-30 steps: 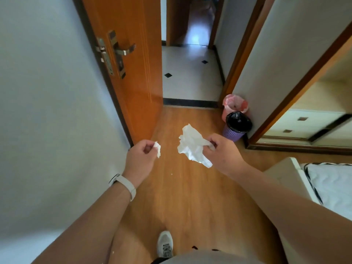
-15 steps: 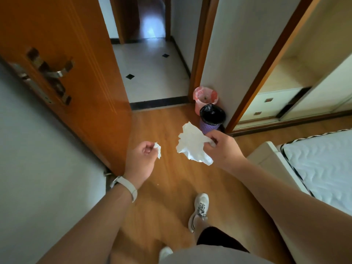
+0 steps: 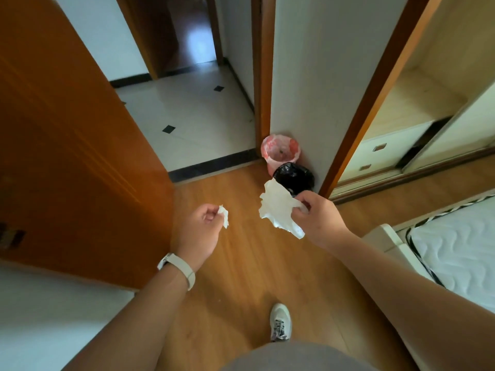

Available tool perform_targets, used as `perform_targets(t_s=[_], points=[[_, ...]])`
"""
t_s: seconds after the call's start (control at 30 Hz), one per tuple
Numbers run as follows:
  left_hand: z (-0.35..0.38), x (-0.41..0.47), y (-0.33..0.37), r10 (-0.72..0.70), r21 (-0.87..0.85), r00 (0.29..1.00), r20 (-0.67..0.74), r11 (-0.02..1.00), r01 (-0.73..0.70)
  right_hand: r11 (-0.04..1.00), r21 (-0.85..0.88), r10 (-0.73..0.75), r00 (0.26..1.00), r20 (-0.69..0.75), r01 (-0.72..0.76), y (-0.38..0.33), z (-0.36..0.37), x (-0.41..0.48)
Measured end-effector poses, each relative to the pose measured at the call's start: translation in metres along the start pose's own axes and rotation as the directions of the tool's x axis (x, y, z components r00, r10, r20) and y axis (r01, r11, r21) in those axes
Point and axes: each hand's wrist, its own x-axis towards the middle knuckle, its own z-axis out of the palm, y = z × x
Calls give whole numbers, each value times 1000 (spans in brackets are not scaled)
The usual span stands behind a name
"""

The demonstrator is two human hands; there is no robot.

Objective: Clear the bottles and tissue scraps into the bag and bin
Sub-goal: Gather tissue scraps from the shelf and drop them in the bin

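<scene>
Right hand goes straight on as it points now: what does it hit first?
Likely the black bin, just past the tissue the right hand pinches. Depth is unclear: the bin stands lower on the floor, so a level path may pass over it.

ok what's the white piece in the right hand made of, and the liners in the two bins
White piece: thin paper, likely tissue, matte, crumpled with ragged edges, pinched by the right hand. Black liner: seemingly thin glossy plastic film, wrinkled. Pink liner: translucent-looking plastic film, draped over the rim.
</scene>
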Motion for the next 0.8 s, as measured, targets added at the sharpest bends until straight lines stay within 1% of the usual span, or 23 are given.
perform_targets(t_s=[0.1, 0.33, 0.5, 0.8], points=[[24, 31, 21, 1, -8, 1000, -23, 1000, -1, 999, 31, 24, 999, -26, -23, 17, -21, 37], [63, 87, 67, 29, -3, 998, 60, 1000, -28, 995, 64, 85, 993, -81, -80, 45, -51, 88], [90, 139, 88, 77, 28, 991, 111, 996, -80, 980, 98, 187, 973, -133, -175, 63, -57, 126], [137, 278, 105, 115, 58, 965, 236, 990, -132, 942, 72, 334, 923, -189, -327, 73, -57, 230]])
